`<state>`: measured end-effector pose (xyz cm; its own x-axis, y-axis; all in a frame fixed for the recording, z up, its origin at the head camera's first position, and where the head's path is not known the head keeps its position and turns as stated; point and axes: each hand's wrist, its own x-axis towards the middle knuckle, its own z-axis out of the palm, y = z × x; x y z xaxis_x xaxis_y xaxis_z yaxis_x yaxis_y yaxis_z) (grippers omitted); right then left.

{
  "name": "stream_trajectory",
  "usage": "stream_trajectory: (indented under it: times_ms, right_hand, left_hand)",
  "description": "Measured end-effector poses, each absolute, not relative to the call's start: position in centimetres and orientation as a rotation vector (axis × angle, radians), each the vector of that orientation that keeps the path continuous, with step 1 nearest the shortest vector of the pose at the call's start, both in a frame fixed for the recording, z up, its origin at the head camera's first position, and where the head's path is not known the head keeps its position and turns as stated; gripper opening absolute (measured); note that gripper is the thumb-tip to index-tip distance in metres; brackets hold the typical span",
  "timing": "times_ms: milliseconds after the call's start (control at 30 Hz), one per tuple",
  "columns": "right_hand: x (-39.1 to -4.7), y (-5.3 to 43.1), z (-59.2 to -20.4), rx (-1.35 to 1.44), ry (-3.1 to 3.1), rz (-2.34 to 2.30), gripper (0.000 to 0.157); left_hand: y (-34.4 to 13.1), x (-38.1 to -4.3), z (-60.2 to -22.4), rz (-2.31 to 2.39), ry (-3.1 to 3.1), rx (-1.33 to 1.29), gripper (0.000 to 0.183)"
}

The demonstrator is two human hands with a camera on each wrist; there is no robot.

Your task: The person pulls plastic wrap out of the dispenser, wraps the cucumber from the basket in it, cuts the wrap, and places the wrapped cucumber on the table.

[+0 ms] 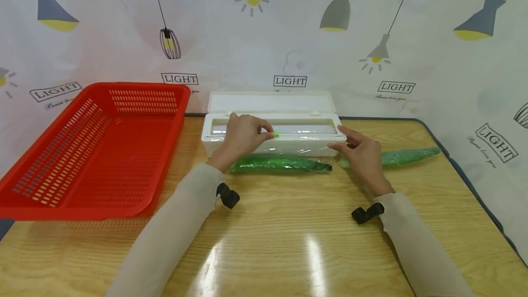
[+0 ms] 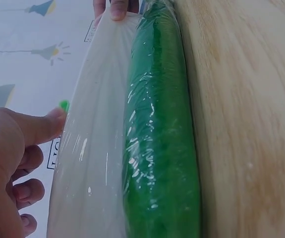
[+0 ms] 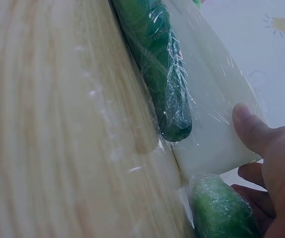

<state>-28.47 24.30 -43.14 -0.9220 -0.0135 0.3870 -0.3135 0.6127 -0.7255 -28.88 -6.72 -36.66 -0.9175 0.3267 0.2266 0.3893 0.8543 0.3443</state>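
Observation:
A white cling film dispenser [image 1: 272,147] sits at the back of the table, its lid [image 1: 270,102] raised. My left hand [image 1: 244,135] pinches the small green slide cutter [image 1: 276,134] on its front rim. My right hand [image 1: 364,156] holds the dispenser's right end, thumb on the front face in the right wrist view. Clear film runs down the front over a green cucumber [image 1: 280,164] lying along the box. Another film-wrapped cucumber [image 1: 410,156] lies to the right, partly behind my right hand; its near end [image 3: 221,210] shows in the right wrist view.
A red plastic basket [image 1: 150,196] with slotted sides stands at the left of the wooden table [image 1: 280,242]. Behind the table hangs a white backdrop [image 1: 288,35] printed with lamps. Black cameras sit on both wrists.

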Motion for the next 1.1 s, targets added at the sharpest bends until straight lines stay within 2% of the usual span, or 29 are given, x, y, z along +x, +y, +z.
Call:
stream_trajectory:
  times_ms: [1100]
  right_hand:
    - [-28.4, 24.3, -43.1, 0.296, -2.481, 1.209, 0.052]
  left_hand:
    - [-11.1, -27.7, -37.2, -0.632, -2.831, -0.382, 0.017]
